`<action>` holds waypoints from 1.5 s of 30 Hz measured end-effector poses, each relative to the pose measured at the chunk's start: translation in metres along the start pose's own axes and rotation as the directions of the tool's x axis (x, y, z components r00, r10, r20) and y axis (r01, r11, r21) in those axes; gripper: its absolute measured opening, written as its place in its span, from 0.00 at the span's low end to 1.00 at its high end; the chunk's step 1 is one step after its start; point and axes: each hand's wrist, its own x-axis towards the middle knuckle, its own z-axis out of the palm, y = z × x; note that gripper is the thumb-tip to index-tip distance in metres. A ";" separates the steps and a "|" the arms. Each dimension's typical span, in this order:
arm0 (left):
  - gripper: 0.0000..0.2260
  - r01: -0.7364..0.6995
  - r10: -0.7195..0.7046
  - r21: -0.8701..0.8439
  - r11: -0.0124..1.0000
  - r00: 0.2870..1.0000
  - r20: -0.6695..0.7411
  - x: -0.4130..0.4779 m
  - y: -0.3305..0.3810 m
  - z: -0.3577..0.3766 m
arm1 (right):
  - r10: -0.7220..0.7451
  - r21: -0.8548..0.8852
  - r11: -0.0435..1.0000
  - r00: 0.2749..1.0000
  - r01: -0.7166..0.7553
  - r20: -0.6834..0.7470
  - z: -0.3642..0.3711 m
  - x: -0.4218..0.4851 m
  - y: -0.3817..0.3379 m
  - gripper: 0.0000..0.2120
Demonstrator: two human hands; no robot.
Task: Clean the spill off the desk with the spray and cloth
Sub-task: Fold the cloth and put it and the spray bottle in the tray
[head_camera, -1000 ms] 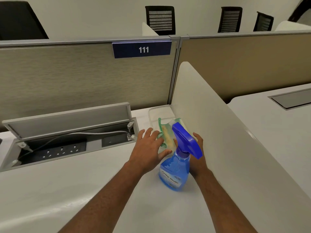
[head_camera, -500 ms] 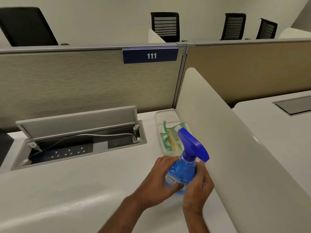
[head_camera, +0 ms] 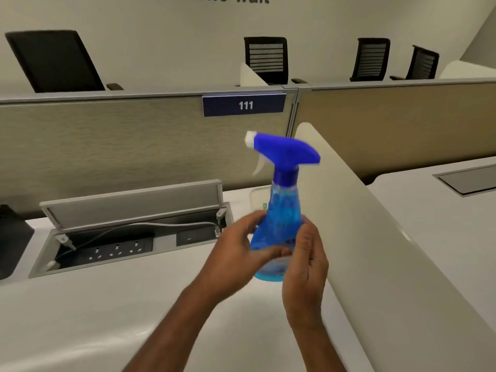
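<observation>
A clear spray bottle (head_camera: 282,210) with blue liquid and a blue trigger head is held upright above the white desk (head_camera: 94,312), its white nozzle pointing left. My left hand (head_camera: 236,251) wraps the bottle's lower body from the left. My right hand (head_camera: 306,253) grips its base from the right. Behind the bottle, a sliver of the green-edged cloth (head_camera: 264,205) shows in a clear tray (head_camera: 255,194); the rest is hidden. No spill is visible.
An open cable box (head_camera: 128,237) with sockets and a grey cable sits in the desk at left. A white side divider (head_camera: 375,237) rises at right. A beige partition (head_camera: 107,146) marked 111 runs along the back, with black chairs beyond.
Both hands have lifted the spray bottle off the desk and raised it upright. The view has tilted upward.
</observation>
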 end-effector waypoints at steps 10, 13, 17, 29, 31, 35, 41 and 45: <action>0.25 -0.057 0.033 -0.135 0.989 0.984 -0.173 0.084 -0.001 0.019 | -0.037 -0.119 0.992 0.997 0.045 0.067 0.021 0.088 0.016 0.21; 0.25 -0.071 0.045 -0.143 0.987 0.983 -0.178 0.108 -0.020 0.024 | -0.028 -0.126 0.991 0.997 0.038 0.077 0.028 0.103 0.040 0.22; 0.23 -0.067 0.042 -0.147 0.987 0.985 -0.166 0.132 -0.043 0.029 | -0.004 -0.158 0.987 0.994 0.022 0.112 0.034 0.124 0.066 0.22; 0.24 0.038 -0.038 -0.001 0.999 0.989 -0.143 0.163 -0.102 0.037 | 0.104 -0.221 0.973 0.985 -0.072 0.140 0.044 0.144 0.123 0.18; 0.22 0.040 -0.033 0.042 0.998 0.987 -0.158 0.168 -0.110 0.037 | 0.116 -0.246 0.966 0.983 -0.078 0.143 0.046 0.147 0.126 0.18; 0.21 0.058 -0.046 0.062 0.996 0.984 -0.173 0.175 -0.113 0.039 | 0.147 -0.262 0.959 0.980 -0.108 0.134 0.048 0.150 0.127 0.19; 0.22 0.086 -0.081 0.010 0.996 0.964 -0.253 0.172 -0.111 0.044 | 0.164 -0.290 0.950 0.976 -0.117 0.141 0.047 0.147 0.124 0.21; 0.24 0.039 -0.046 -0.030 0.999 0.957 -0.286 0.156 -0.105 0.046 | 0.145 -0.336 0.939 0.975 -0.081 0.170 0.046 0.143 0.119 0.22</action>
